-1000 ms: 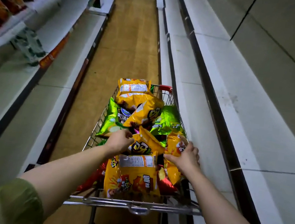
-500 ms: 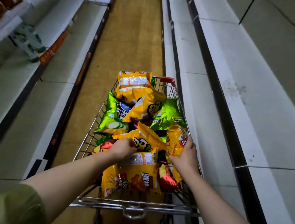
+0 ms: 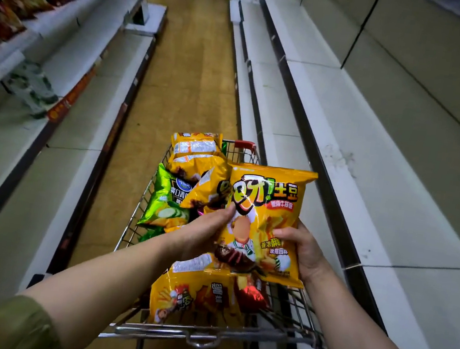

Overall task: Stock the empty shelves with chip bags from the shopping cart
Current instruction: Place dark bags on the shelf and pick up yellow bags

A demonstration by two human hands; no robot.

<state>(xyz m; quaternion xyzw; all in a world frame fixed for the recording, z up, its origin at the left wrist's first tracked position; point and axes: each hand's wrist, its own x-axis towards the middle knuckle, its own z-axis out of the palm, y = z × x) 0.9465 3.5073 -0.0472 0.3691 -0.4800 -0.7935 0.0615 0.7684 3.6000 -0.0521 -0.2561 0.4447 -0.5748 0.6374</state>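
Shopping cart [image 3: 200, 337] rim nearest. Above its load: yellow chip bag [image 3: 268, 209], upright, front toward camera, long axis running away from body. Left grip [image 3: 199, 236] pinches bag's left edge; right grip [image 3: 304, 254] curls round lower right edge. Green bag [image 3: 164, 203], others beyond, in cart. Empty shelf [image 3: 392, 232] lies right of bag, right grip nearer. Likely next: swing rightward.

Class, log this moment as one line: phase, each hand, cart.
phase: pick | left hand: holds yellow chip bag, left edge | right hand: grips its right edge | shopping cart: other bags inside
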